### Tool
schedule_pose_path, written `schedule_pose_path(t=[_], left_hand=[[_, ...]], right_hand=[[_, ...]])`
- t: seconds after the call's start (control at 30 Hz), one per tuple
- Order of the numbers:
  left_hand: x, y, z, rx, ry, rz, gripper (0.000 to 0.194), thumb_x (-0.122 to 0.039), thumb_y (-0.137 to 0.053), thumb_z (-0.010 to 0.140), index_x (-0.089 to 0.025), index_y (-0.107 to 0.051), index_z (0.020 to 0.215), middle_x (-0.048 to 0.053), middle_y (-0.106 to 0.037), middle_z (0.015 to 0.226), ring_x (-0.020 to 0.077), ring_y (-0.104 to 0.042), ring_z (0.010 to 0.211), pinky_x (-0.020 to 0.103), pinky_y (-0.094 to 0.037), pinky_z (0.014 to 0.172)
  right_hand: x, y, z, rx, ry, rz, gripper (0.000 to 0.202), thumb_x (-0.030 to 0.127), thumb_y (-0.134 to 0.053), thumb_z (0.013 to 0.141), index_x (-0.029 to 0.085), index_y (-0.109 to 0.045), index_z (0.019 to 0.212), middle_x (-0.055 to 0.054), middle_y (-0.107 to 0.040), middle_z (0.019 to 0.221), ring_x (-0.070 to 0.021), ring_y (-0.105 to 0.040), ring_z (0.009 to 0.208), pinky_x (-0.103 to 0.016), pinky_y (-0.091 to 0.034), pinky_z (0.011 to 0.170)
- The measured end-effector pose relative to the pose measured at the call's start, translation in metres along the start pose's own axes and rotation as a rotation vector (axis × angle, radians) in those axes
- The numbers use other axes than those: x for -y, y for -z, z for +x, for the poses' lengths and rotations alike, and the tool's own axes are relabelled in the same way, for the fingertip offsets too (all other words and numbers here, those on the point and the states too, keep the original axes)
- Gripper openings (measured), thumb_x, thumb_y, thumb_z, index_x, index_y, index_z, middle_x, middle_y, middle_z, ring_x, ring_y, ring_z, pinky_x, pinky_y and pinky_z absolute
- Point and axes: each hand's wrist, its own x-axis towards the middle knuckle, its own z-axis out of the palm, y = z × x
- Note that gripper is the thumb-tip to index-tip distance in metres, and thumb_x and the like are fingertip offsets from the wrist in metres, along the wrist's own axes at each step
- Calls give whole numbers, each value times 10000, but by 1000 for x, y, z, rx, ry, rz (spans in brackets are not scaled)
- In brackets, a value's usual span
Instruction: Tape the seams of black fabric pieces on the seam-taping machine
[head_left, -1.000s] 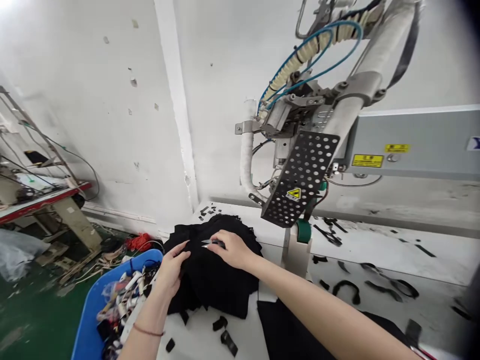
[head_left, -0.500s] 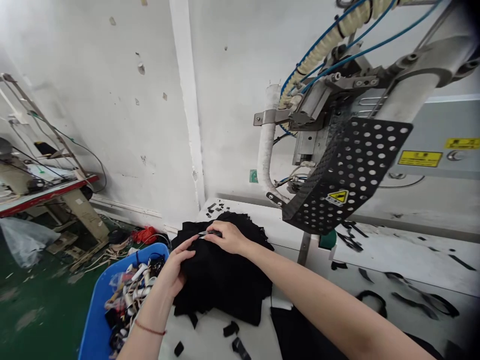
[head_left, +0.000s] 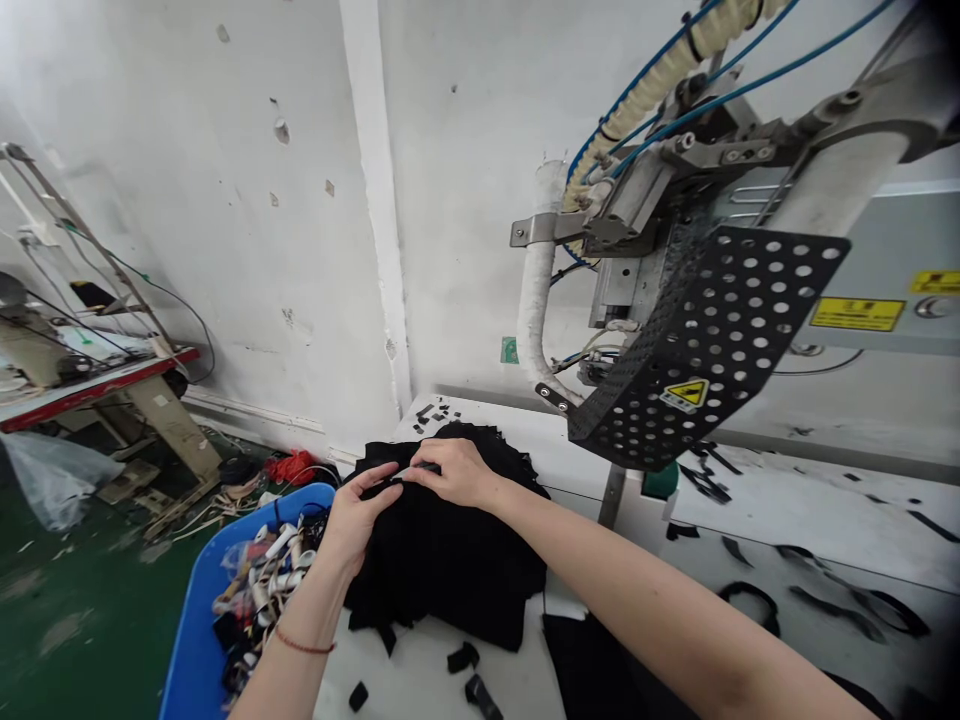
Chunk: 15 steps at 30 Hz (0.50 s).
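A thick pile of black fabric pieces (head_left: 457, 570) lies on the white table, under both hands. My right hand (head_left: 454, 472) is closed around small black-handled thread snips (head_left: 429, 467), their pale metal blades pointing left. Most of the handle is hidden by my fingers. My left hand (head_left: 356, 520) rests at the pile's left edge, thumb and forefinger apart, close to the blade tips. Whether a thread or fabric edge lies between those fingertips is too small to make out.
A blue bin (head_left: 199, 600) full of spools and scraps stands at left. A machine with a perforated black guard (head_left: 697, 350) overhangs the right side. Black scraps (head_left: 480, 690) litter the white table (head_left: 420, 690). A sewing table (head_left: 97, 385) stands far left.
My left thumb and fingers have shifted on the fabric, closer to the blades, with the thumb now nearer the tips. My right hand keeps the snips in almost the same place.
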Motion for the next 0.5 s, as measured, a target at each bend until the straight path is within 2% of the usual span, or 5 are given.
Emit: schedule_pose_path(t=[0.17,0.27,0.37,0.43,0.5], left_hand=[[-5,16,26,-95,-208,431,458,-328,-732,638,-177,-665,1065,114,-713,985,287,-645,946,421,-471,876],[-15,19,33,-205,-299,668,498,-222,-756,588,-197,-662,1076,161,-626,1184,400,-422,1238,560,-230,1055],[-8,8,19,-317,-586,1085,459,-315,-591,778,-209,-575,1225,153,-434,1416,399,-251,1335,580,-140,1071],[8,2,4,-145,-746,1354,480,-377,-506,836,-220,-523,1290,141,-406,1443,380,-293,1320,545,-217,1055],[26,0,-6,174,-773,1522,529,-427,-541,809,-252,-511,1308,131,-421,1440,406,-268,1335,580,-237,1030]], right_hand=[[15,14,-12,-135,-201,213,273,443,-536,865,194,-633,915,-8,-643,865,-131,-565,769,-238,-399,697],[34,35,-50,-7,-243,288,333,486,-623,787,193,-600,943,5,-614,799,-124,-526,684,-234,-399,618],[43,65,-108,127,-287,253,318,453,-503,880,187,-629,760,-10,-616,710,-137,-550,683,-250,-418,642],[39,87,-151,134,-376,198,373,399,-411,932,188,-651,739,-31,-646,753,-153,-591,743,-258,-438,699],[28,107,-195,100,-509,92,342,351,-408,937,192,-679,801,-49,-654,822,-167,-608,776,-267,-446,719]])
